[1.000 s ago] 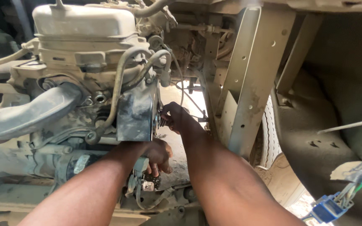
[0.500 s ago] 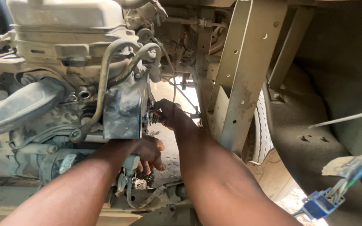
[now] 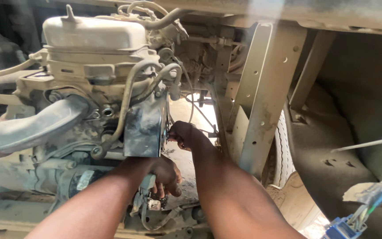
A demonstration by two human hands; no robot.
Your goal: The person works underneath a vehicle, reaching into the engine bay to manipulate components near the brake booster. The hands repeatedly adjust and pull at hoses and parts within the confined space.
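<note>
A dusty engine [image 3: 89,66] fills the left of the head view, with hoses and a dark box-shaped part [image 3: 144,128] at its side. My right hand [image 3: 184,134] reaches in against the right edge of that dark part, fingers curled on something small there that I cannot make out. My left hand [image 3: 166,175] is lower, under the dark part, fingers wrapped around a small grey fitting [image 3: 147,183] above a bundle of wires [image 3: 155,212]. Both forearms come up from the bottom of the frame.
A tan metal frame rail [image 3: 266,97] stands upright just right of my right arm. A tyre [image 3: 281,150] shows behind it. A blue connector with loose wires [image 3: 345,225] hangs at the bottom right. A large hose [image 3: 32,128] runs left from the engine.
The view has shifted a little, so the engine sits lower in frame. Both hands stay at the same spots on the engine, with only small finger movement.
</note>
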